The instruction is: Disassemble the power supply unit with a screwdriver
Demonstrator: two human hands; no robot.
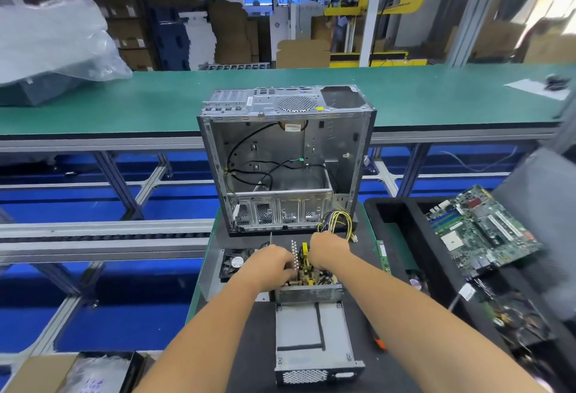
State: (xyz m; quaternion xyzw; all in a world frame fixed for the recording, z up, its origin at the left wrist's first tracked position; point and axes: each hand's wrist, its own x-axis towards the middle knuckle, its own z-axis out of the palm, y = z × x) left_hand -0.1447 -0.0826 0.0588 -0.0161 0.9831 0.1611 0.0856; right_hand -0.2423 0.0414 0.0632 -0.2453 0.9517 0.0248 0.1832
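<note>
- One power supply circuit board point(307, 271), crowded with yellow and brown components, sits in the middle of the dark work mat point(249, 346), just in front of the empty computer case point(285, 159).
- Two bare hands are on it: the left hand point(271, 263) curls its fingers round the board's left edge by a finned heatsink point(294, 255), grasping it; the right hand point(330, 250) reaches over the board's far right side, fingers bent down onto it, though whether they actually clench anything cannot be told.
- One bundle of yellow and black wires point(338, 221) arcs up just beyond the right hand.
- Two metal housing pieces: a perforated wall point(308, 294) touching the board's near edge, and a flat cover point(311, 336) lying nearer the person.
- One black cooling fan point(235, 263) lies just left of the left hand.
- One orange-and-black tool tip, seemingly a screwdriver point(378, 341), pokes out beneath the right forearm.
- One green motherboard point(480, 230) rests tilted in the black foam tray point(399, 205) to the right.
- One green RAM stick point(383, 254) lies along the mat's right edge.
</note>
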